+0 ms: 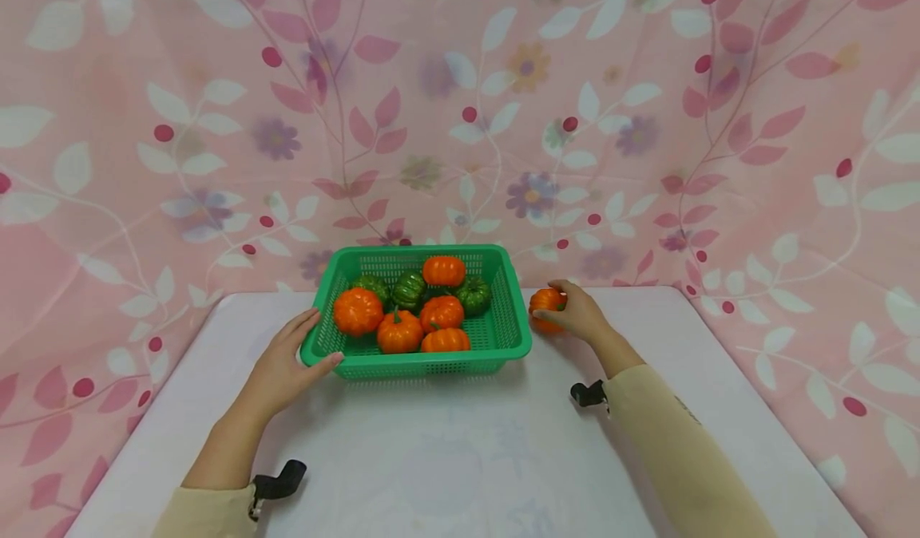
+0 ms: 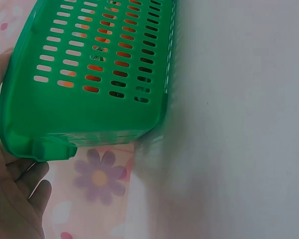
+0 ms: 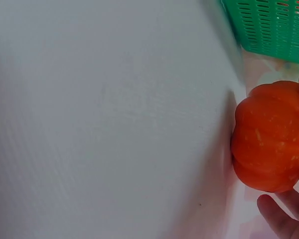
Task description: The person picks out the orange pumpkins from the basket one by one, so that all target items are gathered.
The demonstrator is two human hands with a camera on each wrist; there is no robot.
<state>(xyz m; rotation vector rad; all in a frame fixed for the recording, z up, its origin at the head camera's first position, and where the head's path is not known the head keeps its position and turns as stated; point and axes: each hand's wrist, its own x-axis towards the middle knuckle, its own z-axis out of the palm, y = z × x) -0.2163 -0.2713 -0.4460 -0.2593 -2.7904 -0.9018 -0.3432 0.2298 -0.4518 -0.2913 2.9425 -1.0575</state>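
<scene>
My right hand (image 1: 582, 314) holds a small orange pumpkin (image 1: 545, 306) just right of the green plastic basket (image 1: 431, 365), thumb on the near side and fingers over the far side. The right wrist view shows the pumpkin's smooth ribbed side (image 3: 269, 139) close over the white table, with fingertips (image 3: 269, 206) below it. At the basket's front left corner is my left hand (image 1: 283, 366), fingers spread along the left rim and thumb lying at the front rim. Several orange pumpkins (image 1: 358, 312) and three green ones (image 1: 473, 296) lie inside the basket.
The basket stands towards the back of a white table (image 1: 446, 458). A pink floral cloth (image 1: 460, 107) hangs behind and along both sides. Black wrist-worn mounts (image 1: 280, 480) stick out near both sleeves.
</scene>
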